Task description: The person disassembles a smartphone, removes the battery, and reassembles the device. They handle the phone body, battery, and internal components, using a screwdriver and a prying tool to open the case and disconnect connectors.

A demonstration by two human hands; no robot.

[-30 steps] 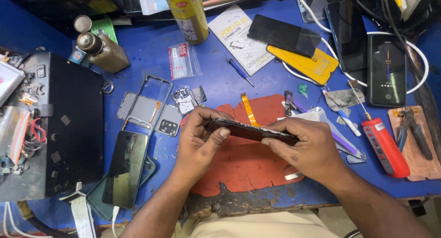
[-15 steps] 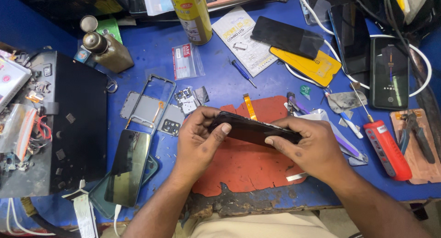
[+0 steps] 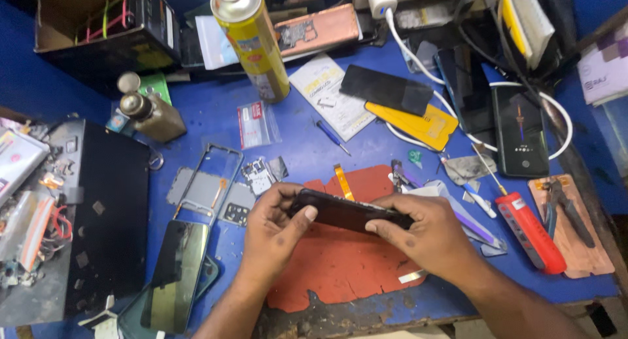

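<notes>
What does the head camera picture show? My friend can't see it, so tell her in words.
Two bare hands, the left hand and the right hand, hold a dark phone by its ends above a red mat on a cluttered blue workbench. Around them lie a red-handled screwdriver, a yellow spray can and other phones.

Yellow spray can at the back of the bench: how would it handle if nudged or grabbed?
The yellow spray can stands upright, tall and narrow, so a sideways nudge near its top would probably tip it. Being round, it would likely roll across the blue table once down. Its smooth, glossy side may be a bit slippery. How full it is cannot be told.
</notes>
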